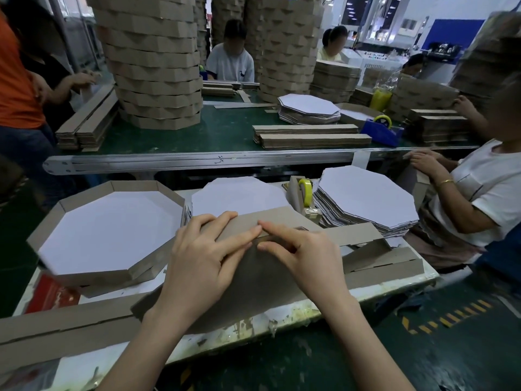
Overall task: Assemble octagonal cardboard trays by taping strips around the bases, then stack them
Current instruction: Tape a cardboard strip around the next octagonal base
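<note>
The base (253, 280) lies brown side up at the centre of the frame, on the white table (394, 280), with a strip (276, 217) standing along its far edge. The left hand (208, 249) lies flat, fingers straight, pressing on the strip. The right hand (307, 255) meets it fingertip to fingertip at the seam; I cannot tell whether its forefinger and thumb pinch the strip's edge or only press it. Left of centre sits a finished tray (84, 194), white inside. Right of centre are a tape dispenser (306, 194) and a stack of white bases (366, 198). Loose strips (56, 328) lie at lower left. Tall stacks of trays (158, 66) rise at the top.
</note>
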Action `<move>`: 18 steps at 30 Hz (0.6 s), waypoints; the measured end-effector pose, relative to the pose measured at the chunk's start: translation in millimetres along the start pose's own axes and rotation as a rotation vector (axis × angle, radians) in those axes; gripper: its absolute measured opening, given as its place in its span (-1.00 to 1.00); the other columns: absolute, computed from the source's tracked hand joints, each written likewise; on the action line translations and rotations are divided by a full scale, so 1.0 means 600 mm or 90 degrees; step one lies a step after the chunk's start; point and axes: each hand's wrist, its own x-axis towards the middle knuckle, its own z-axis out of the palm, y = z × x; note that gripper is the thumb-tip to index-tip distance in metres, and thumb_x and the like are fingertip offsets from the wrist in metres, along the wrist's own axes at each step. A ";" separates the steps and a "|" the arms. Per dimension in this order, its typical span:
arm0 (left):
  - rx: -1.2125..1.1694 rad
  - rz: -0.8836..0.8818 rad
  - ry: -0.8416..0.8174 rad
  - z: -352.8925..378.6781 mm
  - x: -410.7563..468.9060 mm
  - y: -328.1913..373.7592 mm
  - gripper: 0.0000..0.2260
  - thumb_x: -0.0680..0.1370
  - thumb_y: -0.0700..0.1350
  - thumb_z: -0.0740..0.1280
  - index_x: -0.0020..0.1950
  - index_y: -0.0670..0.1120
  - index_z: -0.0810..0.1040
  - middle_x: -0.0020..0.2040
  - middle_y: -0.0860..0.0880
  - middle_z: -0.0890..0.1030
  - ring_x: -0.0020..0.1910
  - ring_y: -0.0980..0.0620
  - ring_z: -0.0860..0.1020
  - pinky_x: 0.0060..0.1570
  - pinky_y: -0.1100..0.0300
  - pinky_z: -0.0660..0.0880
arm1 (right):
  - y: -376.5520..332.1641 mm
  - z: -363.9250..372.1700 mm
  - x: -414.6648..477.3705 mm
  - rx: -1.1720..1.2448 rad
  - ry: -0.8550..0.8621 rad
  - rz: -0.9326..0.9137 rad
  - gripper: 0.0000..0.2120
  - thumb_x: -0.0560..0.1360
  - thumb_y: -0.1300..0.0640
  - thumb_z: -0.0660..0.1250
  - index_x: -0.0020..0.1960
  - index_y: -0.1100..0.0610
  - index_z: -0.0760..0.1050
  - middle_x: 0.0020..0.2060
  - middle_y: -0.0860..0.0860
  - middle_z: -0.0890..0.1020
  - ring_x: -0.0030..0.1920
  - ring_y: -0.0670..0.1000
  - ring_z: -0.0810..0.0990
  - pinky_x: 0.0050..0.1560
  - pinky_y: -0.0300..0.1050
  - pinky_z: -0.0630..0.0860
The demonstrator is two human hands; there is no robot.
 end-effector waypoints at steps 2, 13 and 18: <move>-0.002 -0.040 -0.004 -0.004 0.001 0.007 -0.68 0.53 0.15 0.16 0.19 0.26 0.60 0.22 0.01 0.61 0.18 -0.14 0.51 0.20 -0.15 0.34 | 0.003 0.004 -0.006 -0.064 0.006 -0.036 -0.55 0.42 -0.12 0.49 0.30 -0.23 0.54 -0.30 -0.11 0.67 -0.30 -0.05 0.62 -0.37 -0.21 0.42; 0.071 0.013 0.031 0.011 0.041 0.023 -0.74 0.49 0.21 0.32 -0.05 0.04 0.49 -0.09 0.11 0.60 -0.14 -0.02 0.58 -0.19 0.11 0.47 | 0.112 -0.003 -0.025 0.491 0.219 0.268 -0.86 0.57 0.27 0.33 0.00 0.15 0.66 -0.55 -0.10 0.44 -0.51 -0.09 0.35 -0.48 -0.27 0.30; 0.085 0.033 -0.003 0.014 0.050 0.018 -0.67 0.48 0.26 0.18 0.03 0.07 0.53 0.00 0.16 0.60 -0.07 0.02 0.59 -0.14 0.13 0.47 | 0.303 0.010 -0.037 0.785 0.370 0.955 -0.55 0.63 -0.12 0.10 0.15 0.23 0.52 -0.38 0.00 0.52 -0.44 -0.06 0.36 -0.46 -0.27 0.32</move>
